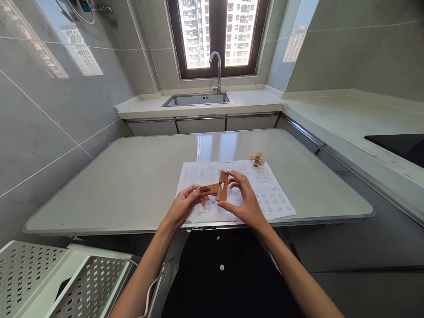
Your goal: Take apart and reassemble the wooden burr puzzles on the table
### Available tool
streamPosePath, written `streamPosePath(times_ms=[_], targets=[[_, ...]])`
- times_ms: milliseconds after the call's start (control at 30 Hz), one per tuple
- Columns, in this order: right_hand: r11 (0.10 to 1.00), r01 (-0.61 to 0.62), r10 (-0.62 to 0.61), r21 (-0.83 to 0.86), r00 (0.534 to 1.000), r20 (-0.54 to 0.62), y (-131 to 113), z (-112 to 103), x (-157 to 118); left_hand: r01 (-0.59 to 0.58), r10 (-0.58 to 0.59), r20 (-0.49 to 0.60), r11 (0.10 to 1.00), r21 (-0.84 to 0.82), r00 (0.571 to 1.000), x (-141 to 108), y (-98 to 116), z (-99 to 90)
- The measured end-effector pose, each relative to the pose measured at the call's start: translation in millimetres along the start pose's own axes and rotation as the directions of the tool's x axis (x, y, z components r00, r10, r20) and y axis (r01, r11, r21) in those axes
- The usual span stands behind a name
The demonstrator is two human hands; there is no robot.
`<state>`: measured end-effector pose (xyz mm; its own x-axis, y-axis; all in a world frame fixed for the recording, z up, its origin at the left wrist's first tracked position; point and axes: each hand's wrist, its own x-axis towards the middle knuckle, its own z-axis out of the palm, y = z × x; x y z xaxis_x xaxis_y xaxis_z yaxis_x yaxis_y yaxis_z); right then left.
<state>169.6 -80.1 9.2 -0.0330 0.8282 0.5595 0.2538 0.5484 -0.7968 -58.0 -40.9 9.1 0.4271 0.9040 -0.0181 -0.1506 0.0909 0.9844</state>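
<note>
My left hand (pixel 186 204) pinches one end of a brown notched wooden puzzle piece (pixel 212 189), which lies roughly level and points right. A second wooden puzzle piece (pixel 222 187) stands crosswise at its right end, and my right hand (pixel 243 194) holds this one by its top and bottom between fingers and thumb. The two pieces meet; whether they interlock I cannot tell. Beneath my hands lies a white instruction sheet (pixel 274 201) printed with rows of small diagrams. On its far right corner rests a cross-shaped group of wooden pieces (pixel 257 159).
The pale folding table (pixel 109 185) has a seam down its middle. Behind it are a counter with a sink (pixel 198 100) and a tap (pixel 217 70). A black cooktop (pixel 400 145) is at the right. White perforated panels (pixel 29 265) stand at the lower left, near a white cable (pixel 150 287).
</note>
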Motion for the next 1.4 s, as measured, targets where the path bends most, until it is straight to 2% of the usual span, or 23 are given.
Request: streamPosePath(times_ms=[100,300,433,567,733,967,1267,1400], targets=[[1.0,-0.009,0.009,0.006,0.996,0.087,1,-3,1,0.037,-0.038,0.026,0.999,0.027,0.999,0,-1,-2.6],[0.996,-0.008,-0.001,0.092,0.995,0.101,5,7,-5,0.062,-0.062,0.003,0.998,-0.033,0.998,-5,-4,-4.9],[0.996,-0.018,0.006,0.086,0.991,0.136,4,19,-7,0.07,-0.066,0.056,0.995,-0.075,0.996,-7,-5,-3.4],[0.997,-0.044,0.034,0.062,0.987,0.16,7,23,-5,0.053,-0.052,0.013,0.995,-0.081,0.999,-6,-9,-2.8],[0.996,-0.086,0.083,0.01,0.979,0.186,16,20,-5,0.034,-0.034,-0.052,0.999,0.01,0.998,-4,-13,2.4],[0.995,-0.101,0.099,0.004,0.98,0.17,20,22,-3,-0.033,0.045,-0.06,0.983,0.182,0.997,-3,-13,9.4],[0.966,-0.258,0.246,0.021,0.941,0.232,23,16,-1,-0.048,0.067,-0.044,0.938,0.345,0.997,-4,-14,15.0],[0.973,-0.23,0.22,0.012,0.944,0.247,19,23,-2,-0.028,0.07,-0.08,0.897,0.44,0.994,-9,-10,18.0]])
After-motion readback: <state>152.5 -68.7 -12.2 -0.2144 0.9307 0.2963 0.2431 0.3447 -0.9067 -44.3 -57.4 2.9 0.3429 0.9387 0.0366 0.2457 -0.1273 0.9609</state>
